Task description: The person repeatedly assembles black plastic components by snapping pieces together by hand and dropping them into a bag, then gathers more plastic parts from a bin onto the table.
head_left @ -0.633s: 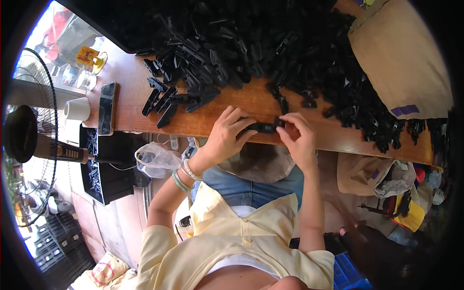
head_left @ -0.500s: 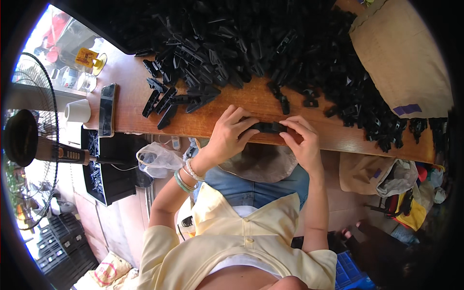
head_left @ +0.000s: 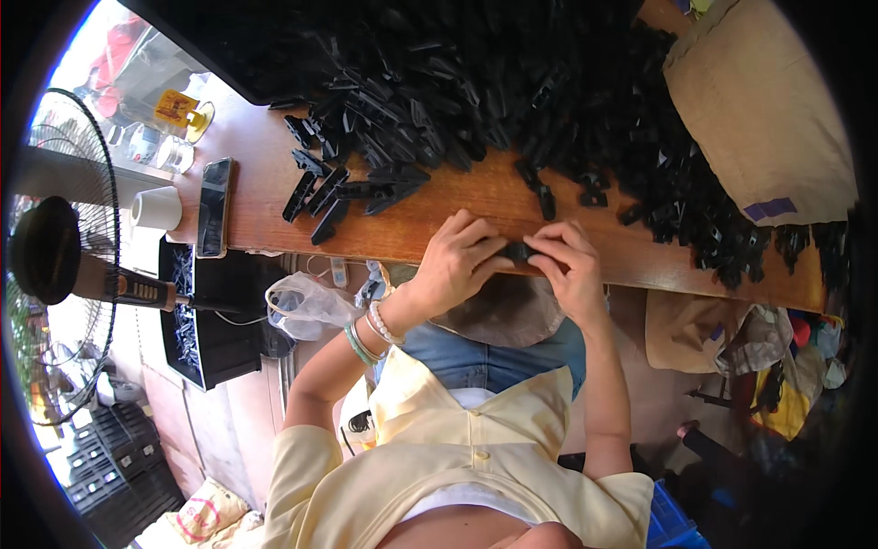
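Note:
Both my hands meet over the near edge of the wooden table [head_left: 476, 192], pinching a small black plastic part [head_left: 519, 251] between them. My left hand [head_left: 462, 256], with beaded bracelets on its wrist, covers the part's left end. Thumb and fingertips of my right hand [head_left: 569, 261] close on its right end. Just beyond lie a few loose long black plastic pieces [head_left: 320, 197] on the left and smaller black pieces [head_left: 541, 194] in front. A large heap of similar black parts [head_left: 430, 101] fills the back of the table.
A brown paper sack [head_left: 759, 119] lies on the heap at the right. At left are a phone [head_left: 215, 206], a white cup [head_left: 157, 209], a fan [head_left: 59, 247] and a black bin [head_left: 206, 357] of parts. A plastic bag [head_left: 306, 302] hangs below the table edge.
My left hand has slid right, closer to my right hand, and now hides more of the black part. The whole view has shifted slightly.

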`<state>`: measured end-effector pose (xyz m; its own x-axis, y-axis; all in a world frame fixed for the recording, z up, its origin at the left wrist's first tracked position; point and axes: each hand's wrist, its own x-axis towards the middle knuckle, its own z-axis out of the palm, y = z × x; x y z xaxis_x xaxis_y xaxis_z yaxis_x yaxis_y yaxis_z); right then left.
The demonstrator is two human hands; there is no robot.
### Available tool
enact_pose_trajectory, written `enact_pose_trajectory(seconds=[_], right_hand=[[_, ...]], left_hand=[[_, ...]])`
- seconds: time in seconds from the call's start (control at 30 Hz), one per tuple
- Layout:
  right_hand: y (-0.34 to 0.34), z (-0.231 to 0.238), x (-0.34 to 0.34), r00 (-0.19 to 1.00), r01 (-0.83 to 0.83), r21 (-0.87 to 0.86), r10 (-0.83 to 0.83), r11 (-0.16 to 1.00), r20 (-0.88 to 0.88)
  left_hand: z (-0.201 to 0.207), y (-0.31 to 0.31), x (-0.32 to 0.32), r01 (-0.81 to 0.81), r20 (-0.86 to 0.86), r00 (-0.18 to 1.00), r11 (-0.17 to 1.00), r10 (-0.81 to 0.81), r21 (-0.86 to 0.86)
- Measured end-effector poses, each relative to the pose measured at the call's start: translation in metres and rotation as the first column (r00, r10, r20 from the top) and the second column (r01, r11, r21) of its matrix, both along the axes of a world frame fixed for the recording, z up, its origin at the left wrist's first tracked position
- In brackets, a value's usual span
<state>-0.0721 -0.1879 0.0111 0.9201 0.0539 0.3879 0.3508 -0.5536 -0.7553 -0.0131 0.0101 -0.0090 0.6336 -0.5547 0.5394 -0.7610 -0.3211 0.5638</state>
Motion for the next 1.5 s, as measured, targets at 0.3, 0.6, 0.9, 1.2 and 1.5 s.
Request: enact_pose_trajectory(seconds=[0.3, 0.6, 0.9, 1.2, 1.5], right_hand=[[-0.004, 0.005, -0.009, 0.94, 0.318, 0.064, -0.305, 0.946, -0.155], [0.003, -0.029, 0.026, 0.873, 0.468, -0.151, -0.429, 0.871, 0.233], [-0.001, -0.008, 0.0, 0.914, 0.402, 0.544, -0.36, 0.737, -0.187], [0.009, -0.006, 0.004, 0.934, 0.166, 0.494, 0.025, 0.854, -0.357], [-0.004, 0.0, -0.001, 0.988, 0.033, 0.093, -0.018, 0.995, -0.155]], left_hand=[[0.015, 0.066, 0.017, -0.497, 0.432, 0.824, 0.834, 0.368, 0.239], [0.006, 0.046, 0.003, -0.351, 0.18, 0.927, 0.929, 0.328, 0.12], [0.015, 0.023, 0.002, -0.356, 0.25, 0.927, 0.865, 0.28, 0.354], [0.013, 0.018, 0.01, 0.021, 0.144, 0.988, 0.971, -0.057, 0.24], [0.012, 0.021, 0.014, 0.03, 0.022, 0.999, 0.99, -0.033, 0.137]])
